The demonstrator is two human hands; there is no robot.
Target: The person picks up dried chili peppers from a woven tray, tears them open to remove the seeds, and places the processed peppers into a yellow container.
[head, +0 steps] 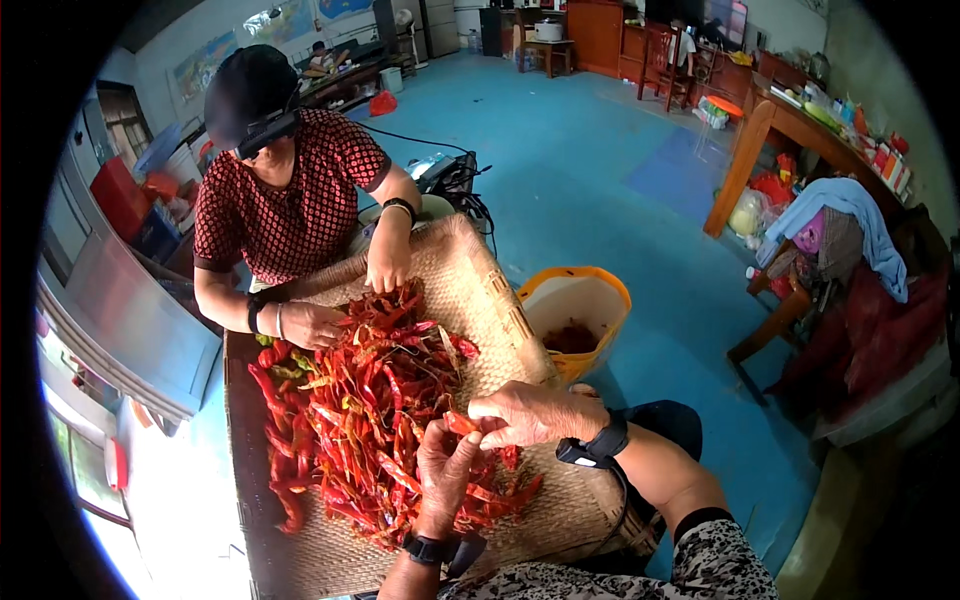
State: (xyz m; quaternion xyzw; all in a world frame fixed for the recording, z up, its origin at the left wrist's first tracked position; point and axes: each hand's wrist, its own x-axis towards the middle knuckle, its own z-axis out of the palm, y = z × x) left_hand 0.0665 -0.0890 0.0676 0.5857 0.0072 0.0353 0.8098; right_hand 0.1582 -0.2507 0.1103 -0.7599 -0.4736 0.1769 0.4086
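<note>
A heap of dried red chili peppers (367, 405) covers much of a woven bamboo tray (480, 300). Above its near right part, my left hand (444, 469) and my right hand (517, 412) meet on one red chili pepper (460, 423). The left fingers hold it from below, while the right thumb and forefinger pinch its right end. Part of that pepper is hidden by my fingers. Both my wrists wear black bands. A few greenish peppers (289, 367) lie at the heap's left side.
Across the tray sits another person (292, 195), with both hands in the far side of the heap. A yellow-rimmed bucket (574, 322) with dark reddish bits inside stands right of the tray. Farther right are a cloth-draped chair (832, 240) and a wooden table (795, 112).
</note>
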